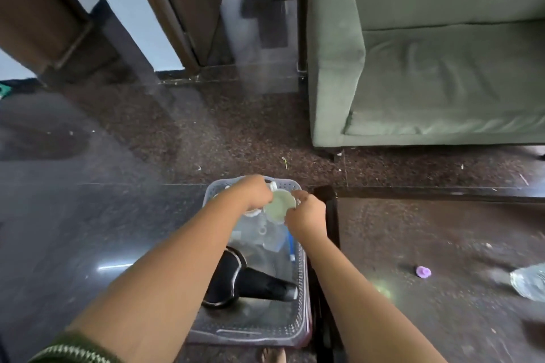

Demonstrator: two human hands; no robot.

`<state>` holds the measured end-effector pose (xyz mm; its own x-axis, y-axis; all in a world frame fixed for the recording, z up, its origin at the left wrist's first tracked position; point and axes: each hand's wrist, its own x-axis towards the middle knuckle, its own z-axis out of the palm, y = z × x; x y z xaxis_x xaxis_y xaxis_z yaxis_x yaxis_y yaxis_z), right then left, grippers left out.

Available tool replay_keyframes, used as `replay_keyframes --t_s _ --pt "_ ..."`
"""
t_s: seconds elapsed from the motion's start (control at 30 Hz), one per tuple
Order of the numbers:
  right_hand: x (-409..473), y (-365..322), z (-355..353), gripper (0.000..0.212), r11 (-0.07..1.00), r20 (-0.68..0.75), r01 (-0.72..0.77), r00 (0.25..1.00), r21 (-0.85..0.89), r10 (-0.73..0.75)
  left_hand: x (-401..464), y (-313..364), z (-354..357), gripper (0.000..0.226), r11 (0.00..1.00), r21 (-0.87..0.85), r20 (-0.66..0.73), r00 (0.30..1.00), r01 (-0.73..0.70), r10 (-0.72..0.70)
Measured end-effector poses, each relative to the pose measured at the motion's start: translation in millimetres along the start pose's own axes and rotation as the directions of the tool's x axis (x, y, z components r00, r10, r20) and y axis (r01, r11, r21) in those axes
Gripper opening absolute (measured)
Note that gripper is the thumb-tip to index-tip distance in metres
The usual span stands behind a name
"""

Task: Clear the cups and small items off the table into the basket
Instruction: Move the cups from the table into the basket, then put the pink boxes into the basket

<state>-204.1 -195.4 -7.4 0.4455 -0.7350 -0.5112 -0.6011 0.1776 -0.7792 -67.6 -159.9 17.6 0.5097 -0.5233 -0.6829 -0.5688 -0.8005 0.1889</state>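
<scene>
1. Holding a pale green round cup (279, 204) between them, the left hand (254, 192) and right hand (305, 213) both grip its rim at lower centre.
2. It hangs directly over the far end of the translucent perforated plastic basket (300, 298).

soft daylight | glare streaks on floor (112, 267) | motion blur | edges bowed

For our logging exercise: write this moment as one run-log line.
left hand: holds cup | right hand: holds pale cup | over basket | still on table: purple item, bottle
</scene>
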Motion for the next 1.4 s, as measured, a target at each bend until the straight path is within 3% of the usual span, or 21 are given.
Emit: replay_keyframes --t_s 0.1,0.3,0.43,0.6,0.8,0.93,1.0,1.1,1.23,1.33,1.4 --pt "19.6 5.3 23.6 0.047 0.999 -0.032 -0.023 0.999 -0.041 0.022 17.6 -17.5 9.5 0.023 0.964 -0.267 0.082 0.997 0.007 0.016" --pt "47.8 14.6 54.4 0.050 0.987 -0.073 -0.019 0.997 -0.160 0.008 40.6 -39.4 35.6 0.054 0.876 -0.483 0.137 0.988 0.005 0.070" --pt "51.7 23.7 59.6 0.031 0.977 -0.086 -0.006 0.996 -0.212 -0.012 34.8 -45.4 44.1 0.050 0.916 -0.394 0.099 0.988 -0.074 0.123" --pt "52.6 27.1 62.5 0.030 0.970 -0.075 0.074 0.993 -0.232 -0.093 36.5 -38.2 31.7 0.035 0.973 -0.196 0.058 0.989 -0.124 0.137" --pt "32.7 33.4 45.2 0.020 0.982 -0.180 0.157 0.968 -0.105 -0.174 19.0 -19.6 31.0 0.059 0.991 0.077 -0.051 0.993 -0.106 0.110" --pt "18.7 68.4 0.5 0.021 0.994 -0.309 0.103 0.945 -0.036 -0.109 -4.0 14.1 39.6 0.053 0.987 0.122 0.011 0.994 -0.109 0.109" --pt "17.5 88.5 -33.6 0.021 0.999 -0.414 0.031 0.910 0.040 -0.011 -9.1 45.9 36.7 0.052 0.968 0.175 -0.064 0.979 -0.178 0.192" --pt "7.3 125.7 -94.7 0.020 0.981 -0.515 -0.044 0.846 0.191 0.139 -26.3 104.5 56.5 0.045 0.941 0.083 -0.149 0.930 -0.327 0.336" --pt "-25.1 183.8 -179.0 0.022 0.964 -0.599 -0.127 0.762 0.235 0.246 -56.9 179.6 131.7 0.020 0.880 -0.053 -0.127 0.877 -0.473 0.464" --pt "-42.8 228.3 -240.2 0.025 0.963 -0.644 -0.172 0.717 0.206 0.266 -73.2 233.1 198.4 0.033 0.855 -0.087 -0.056 0.860 -0.511 0.508" --pt "-54.0 260.7 -278.5 0.024 0.950 -0.662 -0.210 0.682 0.230 0.311 -81.1 266.1 243.6 0.029 0.836 -0.160 0.020 0.845 -0.524 0.534"
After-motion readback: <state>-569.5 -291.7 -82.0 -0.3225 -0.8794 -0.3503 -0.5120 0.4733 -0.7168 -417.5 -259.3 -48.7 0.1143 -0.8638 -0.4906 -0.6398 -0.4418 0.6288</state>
